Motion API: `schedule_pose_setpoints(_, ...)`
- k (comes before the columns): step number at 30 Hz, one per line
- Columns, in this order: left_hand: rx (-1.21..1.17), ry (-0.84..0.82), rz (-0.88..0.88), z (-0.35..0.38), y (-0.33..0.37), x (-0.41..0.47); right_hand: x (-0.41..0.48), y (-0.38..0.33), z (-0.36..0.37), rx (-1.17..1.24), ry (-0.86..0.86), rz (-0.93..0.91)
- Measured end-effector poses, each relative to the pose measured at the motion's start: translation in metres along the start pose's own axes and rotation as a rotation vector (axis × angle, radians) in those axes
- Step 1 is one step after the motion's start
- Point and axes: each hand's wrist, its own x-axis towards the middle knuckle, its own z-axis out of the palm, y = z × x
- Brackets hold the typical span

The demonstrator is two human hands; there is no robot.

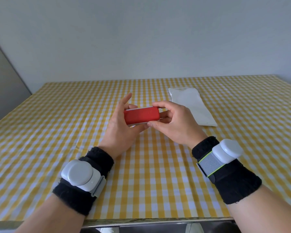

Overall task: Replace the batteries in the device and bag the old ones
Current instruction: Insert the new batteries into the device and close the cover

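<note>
Both my hands hold a red rectangular device [141, 115] with a white edge, lifted a little above the middle of the table. My left hand [120, 126] cradles its left end from below, with the index finger sticking up. My right hand [171, 121] pinches the right end between thumb and fingers. A flat white bag [191, 105] lies on the cloth just beyond my right hand. No batteries are visible.
The table [57, 115] wears a yellow and white checked cloth. A pale wall stands behind its far edge. Its near edge runs along the bottom of the view. Both my wrists carry black sweatbands with white sensor units.
</note>
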Motion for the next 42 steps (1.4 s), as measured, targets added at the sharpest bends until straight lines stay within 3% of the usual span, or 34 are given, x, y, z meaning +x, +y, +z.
schedule_pose_setpoints(7, 0.047, -0.009, 0.009, 0.001, -0.004, 0.003, 0.002, 0.006, -0.001, -0.074, 0.052, -0.056)
schedule_pose_setpoints(30, 0.050, 0.049, 0.005, -0.001, 0.007, -0.004, 0.002, 0.005, -0.004, -0.095, -0.030, -0.042)
schedule_pose_setpoints(35, 0.054, 0.048, 0.007, -0.001, 0.007, -0.004, -0.001, 0.002, -0.004, 0.094, -0.064, 0.030)
schedule_pose_setpoints(42, 0.095, 0.050, 0.000, -0.001, 0.006, -0.005, -0.001, 0.001, -0.003, 0.120, -0.047, 0.041)
